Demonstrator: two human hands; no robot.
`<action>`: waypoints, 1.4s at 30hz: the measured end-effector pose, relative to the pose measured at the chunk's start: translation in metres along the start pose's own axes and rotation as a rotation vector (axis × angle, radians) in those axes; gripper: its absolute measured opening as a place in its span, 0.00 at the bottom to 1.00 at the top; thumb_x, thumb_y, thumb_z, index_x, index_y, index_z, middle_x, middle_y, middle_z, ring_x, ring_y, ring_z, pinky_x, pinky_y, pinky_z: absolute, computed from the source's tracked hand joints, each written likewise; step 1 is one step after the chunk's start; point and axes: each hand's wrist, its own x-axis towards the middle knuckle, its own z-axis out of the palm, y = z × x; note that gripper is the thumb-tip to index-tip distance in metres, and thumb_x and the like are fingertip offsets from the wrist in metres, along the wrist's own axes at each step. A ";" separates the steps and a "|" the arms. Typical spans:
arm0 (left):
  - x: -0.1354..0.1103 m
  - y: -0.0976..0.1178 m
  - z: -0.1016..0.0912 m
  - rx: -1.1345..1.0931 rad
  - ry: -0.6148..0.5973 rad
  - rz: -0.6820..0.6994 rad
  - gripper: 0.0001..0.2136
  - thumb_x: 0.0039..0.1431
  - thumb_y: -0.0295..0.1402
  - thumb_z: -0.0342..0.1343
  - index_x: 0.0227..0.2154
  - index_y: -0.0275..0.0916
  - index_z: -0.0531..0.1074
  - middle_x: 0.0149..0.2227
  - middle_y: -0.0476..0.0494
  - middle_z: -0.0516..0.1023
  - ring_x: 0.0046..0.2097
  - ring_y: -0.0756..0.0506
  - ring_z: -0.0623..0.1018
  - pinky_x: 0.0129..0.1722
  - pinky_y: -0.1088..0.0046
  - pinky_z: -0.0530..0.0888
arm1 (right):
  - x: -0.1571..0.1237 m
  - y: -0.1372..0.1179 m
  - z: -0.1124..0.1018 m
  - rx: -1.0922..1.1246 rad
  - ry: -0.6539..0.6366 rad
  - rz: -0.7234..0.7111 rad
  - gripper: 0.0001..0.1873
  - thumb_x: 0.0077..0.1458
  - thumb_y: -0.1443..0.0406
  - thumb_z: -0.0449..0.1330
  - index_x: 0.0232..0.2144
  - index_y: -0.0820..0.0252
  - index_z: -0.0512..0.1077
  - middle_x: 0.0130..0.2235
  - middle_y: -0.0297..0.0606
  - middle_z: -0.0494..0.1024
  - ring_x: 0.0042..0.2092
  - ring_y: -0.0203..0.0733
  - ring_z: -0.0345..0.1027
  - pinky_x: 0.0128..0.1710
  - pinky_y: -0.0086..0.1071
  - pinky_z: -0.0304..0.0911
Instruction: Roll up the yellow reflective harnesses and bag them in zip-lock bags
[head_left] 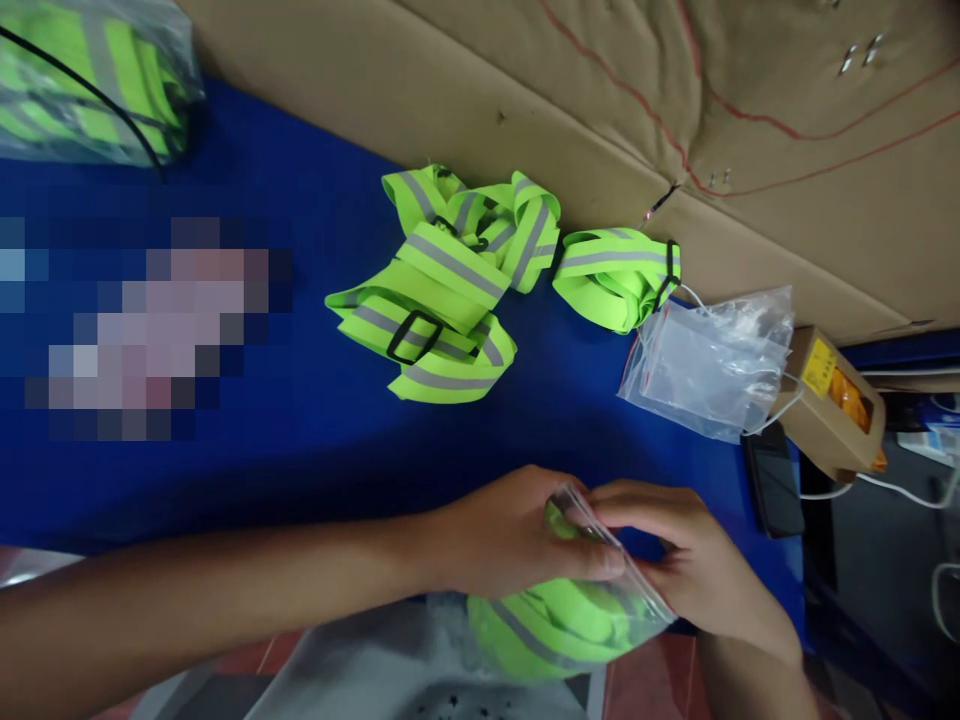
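Observation:
My left hand (510, 540) and my right hand (690, 570) meet at the near edge of a blue table (300, 440). Both pinch the top edge of a clear plastic bag (600, 600) stuffed with a folded neon green reflective strap (555, 620). The bag hangs partly over the table edge toward me. My left thumb and fingers press along the bag's mouth; my right fingers curl around its right end.
Loose green reflective straps (442, 290) lie mid-table, another bundle (615, 275) to their right. Empty clear bags (712, 360), a small cardboard box (832, 400) and a black phone (772, 480) sit at right. Cardboard (600, 90) lines the far side. A bagged pile (82, 80) rests top left.

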 end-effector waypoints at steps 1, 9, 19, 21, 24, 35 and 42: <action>0.000 0.001 0.000 -0.020 -0.006 -0.003 0.16 0.56 0.44 0.66 0.39 0.36 0.80 0.36 0.46 0.83 0.39 0.45 0.80 0.37 0.73 0.72 | -0.001 -0.001 -0.003 0.038 -0.021 0.013 0.21 0.62 0.64 0.68 0.58 0.49 0.77 0.49 0.41 0.85 0.45 0.41 0.83 0.43 0.30 0.80; -0.001 0.013 -0.009 0.018 0.106 0.057 0.20 0.56 0.43 0.68 0.49 0.38 0.81 0.42 0.44 0.86 0.44 0.42 0.82 0.43 0.70 0.74 | -0.019 -0.008 -0.035 0.174 -0.218 0.034 0.47 0.59 0.45 0.65 0.73 0.51 0.55 0.63 0.51 0.74 0.57 0.58 0.77 0.48 0.44 0.80; 0.005 0.013 -0.019 0.017 0.206 0.110 0.17 0.60 0.45 0.66 0.45 0.39 0.81 0.40 0.45 0.86 0.43 0.43 0.83 0.43 0.69 0.75 | -0.020 -0.004 0.000 -0.005 0.026 0.085 0.53 0.61 0.63 0.68 0.76 0.46 0.40 0.69 0.50 0.66 0.64 0.52 0.71 0.59 0.44 0.74; 0.006 0.014 -0.020 0.028 0.243 0.108 0.19 0.58 0.46 0.67 0.47 0.40 0.80 0.41 0.44 0.86 0.43 0.43 0.83 0.44 0.68 0.75 | -0.020 -0.001 -0.004 0.090 0.146 0.079 0.51 0.63 0.66 0.67 0.76 0.46 0.40 0.61 0.47 0.77 0.57 0.47 0.78 0.55 0.41 0.77; 0.006 0.016 -0.024 0.028 0.266 0.108 0.19 0.56 0.45 0.68 0.46 0.40 0.80 0.42 0.43 0.86 0.42 0.43 0.83 0.45 0.67 0.76 | -0.016 0.002 -0.008 0.162 0.095 0.038 0.51 0.62 0.66 0.68 0.76 0.46 0.44 0.53 0.43 0.83 0.51 0.46 0.80 0.53 0.41 0.78; 0.015 0.001 -0.030 -0.266 -0.014 0.008 0.19 0.52 0.41 0.73 0.45 0.39 0.83 0.48 0.42 0.86 0.50 0.41 0.83 0.58 0.61 0.72 | -0.002 0.025 -0.001 0.170 0.302 -0.098 0.30 0.63 0.65 0.67 0.65 0.50 0.67 0.40 0.35 0.84 0.44 0.41 0.79 0.48 0.35 0.76; 0.007 0.001 -0.033 -0.207 0.070 0.054 0.21 0.53 0.43 0.72 0.47 0.38 0.82 0.47 0.42 0.86 0.49 0.40 0.83 0.54 0.63 0.74 | -0.001 0.017 0.007 -0.149 0.252 -0.153 0.30 0.61 0.67 0.65 0.64 0.49 0.68 0.48 0.40 0.83 0.47 0.45 0.76 0.45 0.37 0.76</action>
